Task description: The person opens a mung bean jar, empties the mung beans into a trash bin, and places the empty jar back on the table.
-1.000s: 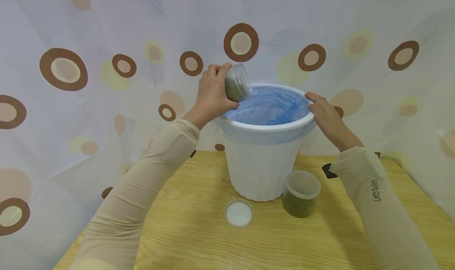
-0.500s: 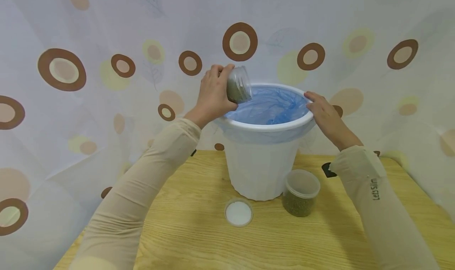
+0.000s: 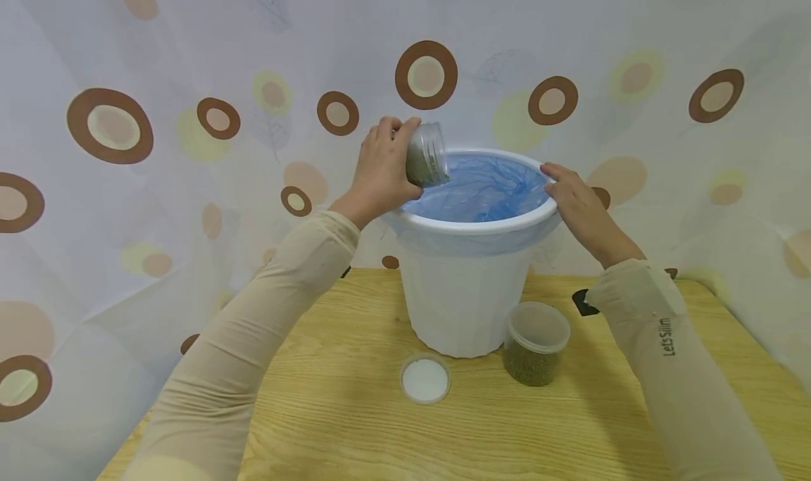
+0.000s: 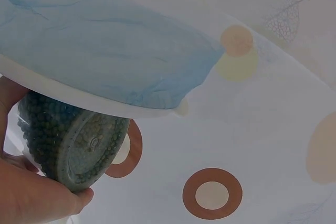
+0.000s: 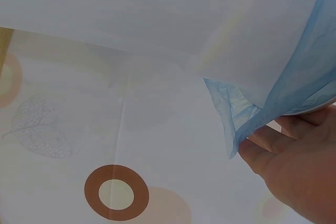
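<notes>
My left hand (image 3: 378, 167) grips a clear plastic jar (image 3: 426, 155) partly filled with small green beans, its open mouth tipped rightward over a white trash can (image 3: 465, 291). Several beans lie at the lower lip of the mouth. The jar's round base (image 4: 92, 150) and the beans (image 4: 44, 129) show in the left wrist view. A blue plastic bag (image 3: 481, 185) lines the can and folds down outside its rim. On the can's right side, my right hand (image 3: 583, 210) holds the rim, fingers hooked over it against the bag (image 5: 294, 77).
Another open clear jar (image 3: 536, 344) with green contents stands on the wooden table (image 3: 355, 425), at the can's front right. A round white lid (image 3: 425, 380) lies in front of the can. Behind hangs a white sheet (image 3: 494, 16) patterned with circles.
The jar in my left hand has tipped further toward the can and dropped slightly, and its beans have slid to the mouth. My right hand stays on the rim.
</notes>
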`<state>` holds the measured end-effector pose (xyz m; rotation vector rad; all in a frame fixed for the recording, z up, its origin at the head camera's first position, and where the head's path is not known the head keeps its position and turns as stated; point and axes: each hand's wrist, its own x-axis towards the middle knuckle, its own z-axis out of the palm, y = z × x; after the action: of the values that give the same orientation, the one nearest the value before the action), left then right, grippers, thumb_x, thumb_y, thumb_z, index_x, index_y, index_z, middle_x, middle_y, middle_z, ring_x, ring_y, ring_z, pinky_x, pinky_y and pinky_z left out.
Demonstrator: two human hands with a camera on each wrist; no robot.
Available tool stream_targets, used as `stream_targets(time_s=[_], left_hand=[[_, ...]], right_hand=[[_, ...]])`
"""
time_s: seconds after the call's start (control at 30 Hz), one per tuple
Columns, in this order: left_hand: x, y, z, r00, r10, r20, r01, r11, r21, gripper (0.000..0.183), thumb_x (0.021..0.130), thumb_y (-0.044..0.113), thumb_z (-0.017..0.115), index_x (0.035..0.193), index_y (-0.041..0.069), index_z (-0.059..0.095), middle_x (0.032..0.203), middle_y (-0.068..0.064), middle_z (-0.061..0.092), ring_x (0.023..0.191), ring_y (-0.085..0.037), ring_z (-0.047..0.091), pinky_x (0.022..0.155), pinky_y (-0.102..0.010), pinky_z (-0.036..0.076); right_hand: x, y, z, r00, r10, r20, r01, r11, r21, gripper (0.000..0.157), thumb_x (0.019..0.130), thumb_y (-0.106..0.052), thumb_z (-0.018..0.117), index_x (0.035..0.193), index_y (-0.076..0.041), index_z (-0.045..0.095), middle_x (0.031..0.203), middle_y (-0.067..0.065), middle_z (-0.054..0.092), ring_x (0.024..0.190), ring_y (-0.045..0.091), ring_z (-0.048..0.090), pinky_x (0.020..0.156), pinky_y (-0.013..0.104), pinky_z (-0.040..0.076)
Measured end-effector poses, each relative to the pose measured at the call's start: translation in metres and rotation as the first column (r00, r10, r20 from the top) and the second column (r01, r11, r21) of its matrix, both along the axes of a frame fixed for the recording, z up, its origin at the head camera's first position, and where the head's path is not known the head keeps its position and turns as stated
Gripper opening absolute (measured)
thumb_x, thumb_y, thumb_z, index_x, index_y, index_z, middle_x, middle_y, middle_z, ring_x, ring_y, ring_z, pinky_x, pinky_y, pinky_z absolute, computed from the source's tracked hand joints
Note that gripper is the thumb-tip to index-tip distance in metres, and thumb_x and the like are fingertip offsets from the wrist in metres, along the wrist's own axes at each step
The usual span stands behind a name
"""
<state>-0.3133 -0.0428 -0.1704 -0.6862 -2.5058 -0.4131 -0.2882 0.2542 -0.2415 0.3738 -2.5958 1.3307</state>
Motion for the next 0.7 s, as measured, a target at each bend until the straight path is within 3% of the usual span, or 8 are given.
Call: stream_targets(time_s=[0.7], left_hand=[[-0.0012,0.0019,-0.0013,1.0,-0.011,-0.014,0.01,0.999,-0.053,0.092,0.07,0.02,0.085,0.147,0.011,0.034,0.137,-0.015,0.036,0.124,-0.03,0.036,0.11,-0.041,0.025]], right_hand=[[-0.0023,0.0003,0.0002,1.0,-0.003,-0.006,0.004,1.0,0.009,0.058,0.103,-0.036,0.022,0.155,-0.012,0.014,0.161,0.009,0.004,0.146,0.035,0.003,0.112,0.061,0.008]])
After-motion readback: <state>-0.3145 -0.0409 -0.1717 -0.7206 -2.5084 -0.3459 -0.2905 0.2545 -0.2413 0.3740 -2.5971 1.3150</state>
